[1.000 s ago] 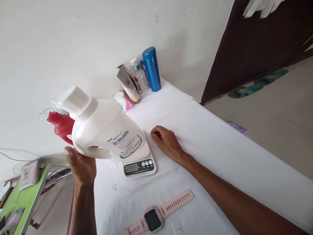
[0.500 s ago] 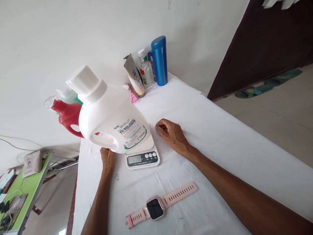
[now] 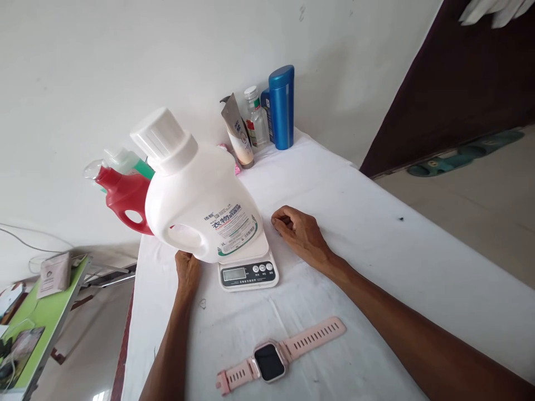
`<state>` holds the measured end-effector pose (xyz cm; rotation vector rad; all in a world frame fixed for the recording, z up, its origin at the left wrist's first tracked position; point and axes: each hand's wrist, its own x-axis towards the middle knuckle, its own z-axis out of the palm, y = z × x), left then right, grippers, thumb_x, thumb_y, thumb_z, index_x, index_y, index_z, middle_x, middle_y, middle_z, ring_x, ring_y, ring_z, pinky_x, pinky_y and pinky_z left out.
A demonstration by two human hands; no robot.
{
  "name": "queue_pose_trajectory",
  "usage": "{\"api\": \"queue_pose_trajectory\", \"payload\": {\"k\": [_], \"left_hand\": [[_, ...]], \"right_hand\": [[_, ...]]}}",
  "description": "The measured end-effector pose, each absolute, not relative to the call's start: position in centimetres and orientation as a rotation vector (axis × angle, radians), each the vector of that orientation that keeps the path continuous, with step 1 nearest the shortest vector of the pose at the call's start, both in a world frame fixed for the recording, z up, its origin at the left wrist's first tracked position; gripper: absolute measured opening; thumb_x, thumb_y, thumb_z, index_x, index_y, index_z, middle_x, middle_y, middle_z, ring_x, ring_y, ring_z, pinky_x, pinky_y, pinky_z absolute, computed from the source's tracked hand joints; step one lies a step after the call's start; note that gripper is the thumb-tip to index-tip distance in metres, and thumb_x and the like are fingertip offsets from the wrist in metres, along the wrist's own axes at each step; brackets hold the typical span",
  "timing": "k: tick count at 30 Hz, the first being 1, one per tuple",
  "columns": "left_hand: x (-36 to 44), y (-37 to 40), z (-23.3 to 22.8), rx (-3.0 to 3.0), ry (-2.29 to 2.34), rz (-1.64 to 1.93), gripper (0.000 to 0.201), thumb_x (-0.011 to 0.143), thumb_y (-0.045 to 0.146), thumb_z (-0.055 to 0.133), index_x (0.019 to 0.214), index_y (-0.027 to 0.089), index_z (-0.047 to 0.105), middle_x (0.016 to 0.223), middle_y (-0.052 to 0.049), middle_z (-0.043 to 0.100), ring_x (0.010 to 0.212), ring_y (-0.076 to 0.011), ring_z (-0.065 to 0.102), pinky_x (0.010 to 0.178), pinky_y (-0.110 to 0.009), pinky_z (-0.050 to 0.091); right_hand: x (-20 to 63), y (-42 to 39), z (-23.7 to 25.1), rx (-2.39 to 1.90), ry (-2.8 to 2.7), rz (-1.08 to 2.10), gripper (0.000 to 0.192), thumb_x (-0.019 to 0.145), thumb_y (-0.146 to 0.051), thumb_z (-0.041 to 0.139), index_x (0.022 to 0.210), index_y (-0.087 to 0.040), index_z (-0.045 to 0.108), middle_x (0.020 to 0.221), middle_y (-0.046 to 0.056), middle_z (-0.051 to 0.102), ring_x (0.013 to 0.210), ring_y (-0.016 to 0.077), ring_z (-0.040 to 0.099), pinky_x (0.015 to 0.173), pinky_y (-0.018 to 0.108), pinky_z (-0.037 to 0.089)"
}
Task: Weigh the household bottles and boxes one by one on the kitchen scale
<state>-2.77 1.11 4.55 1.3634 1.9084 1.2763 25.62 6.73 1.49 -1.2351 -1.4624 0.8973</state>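
Jug (image 3: 200, 195): a big white detergent bottle with a ribbed white cap, standing on the scale's platform and showing tilted in this view, handle loop facing the person. No hand holds it, so its weight rests on the scale alone.
Scale (image 3: 248, 272): a small white kitchen scale on the white tablecloth, display and buttons turned toward the person, where they are easy to read. The digits are too small to make out.
Left hand (image 3: 188, 269): resting on the cloth just beside the scale's left edge, below the jug's handle. It grips nothing; fingers look loosely curled, and whether they touch the jug I cannot tell.
Right hand (image 3: 300, 233): lying on the cloth just right of the scale, fingers curled under in a loose fist, holding nothing, clear of the platform.
Watch (image 3: 279, 357): a pink smartwatch, strap laid out flat, near the table's front edge, well apart from the scale.
Red jug (image 3: 125, 195): behind the white one by the wall, with a green bottle (image 3: 131, 163) beside it.
Back corner: a blue flask (image 3: 281, 106), a small clear bottle (image 3: 256, 118) and a tube (image 3: 237, 131) cluster against the wall, out of the way.
Table (image 3: 376, 234): covered in white cloth.
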Motion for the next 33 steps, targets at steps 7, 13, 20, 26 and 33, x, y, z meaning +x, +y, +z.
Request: {"api": "queue_pose_trajectory", "payload": {"k": [7, 13, 20, 26, 33], "left_hand": [[-2.8, 1.2, 4.5, 1.419, 1.919, 1.25, 0.031, 0.067, 0.035, 0.061, 0.049, 0.021, 0.039, 0.054, 0.005, 0.036, 0.064, -0.0119, 0.028, 0.06, -0.028, 0.025], [-2.9, 1.1, 4.5, 1.402, 1.923, 1.258, 0.029, 0.067, 0.035, 0.064, 0.051, 0.02, 0.045, 0.056, 0.003, 0.043, 0.065, -0.013, 0.033, 0.061, -0.028, 0.029], [-2.9, 1.2, 4.6, 1.228, 1.853, 1.467, 0.037, 0.075, 0.044, 0.072, 0.055, 0.022, 0.051, 0.057, 0.001, 0.047, 0.065, -0.0176, 0.045, 0.064, -0.031, 0.041], [-2.3, 0.9, 10.6, 1.24, 1.505, 1.764, 0.068, 0.086, 0.085, 0.051, 0.088, 0.022, 0.074, 0.08, -0.007, 0.069, 0.089, -0.0265, 0.066, 0.08, -0.036, 0.056], [0.3, 0.9, 15.0, 1.337, 1.353, 1.729, 0.062, 0.072, 0.079, 0.078, 0.061, 0.021, 0.059, 0.058, -0.002, 0.054, 0.059, -0.0164, 0.052, 0.056, -0.03, 0.051]], "right_hand": [[25.7, 6.8, 1.3, -1.236, -1.466, 0.892, 0.016, 0.087, -0.034, 0.053, 0.08, -0.023, 0.062, 0.075, 0.002, 0.067, 0.069, 0.0187, 0.061, 0.066, 0.031, 0.048], [25.6, 6.8, 1.5, -1.241, -1.482, 0.876, 0.016, 0.087, -0.033, 0.053, 0.08, -0.022, 0.062, 0.076, 0.002, 0.067, 0.069, 0.0187, 0.061, 0.067, 0.031, 0.048], [25.6, 6.9, 1.2, -1.223, -1.485, 0.868, 0.015, 0.087, -0.033, 0.053, 0.08, -0.023, 0.061, 0.074, 0.002, 0.067, 0.069, 0.0187, 0.061, 0.066, 0.03, 0.047], [25.7, 6.9, 1.3, -1.198, -1.49, 0.873, 0.016, 0.09, -0.033, 0.05, 0.08, -0.023, 0.058, 0.075, 0.001, 0.064, 0.068, 0.0182, 0.058, 0.066, 0.031, 0.045], [25.6, 6.8, 1.3, -1.176, -1.482, 0.868, 0.017, 0.093, -0.031, 0.047, 0.079, -0.024, 0.054, 0.075, 0.001, 0.061, 0.066, 0.0181, 0.055, 0.064, 0.031, 0.043]]}}
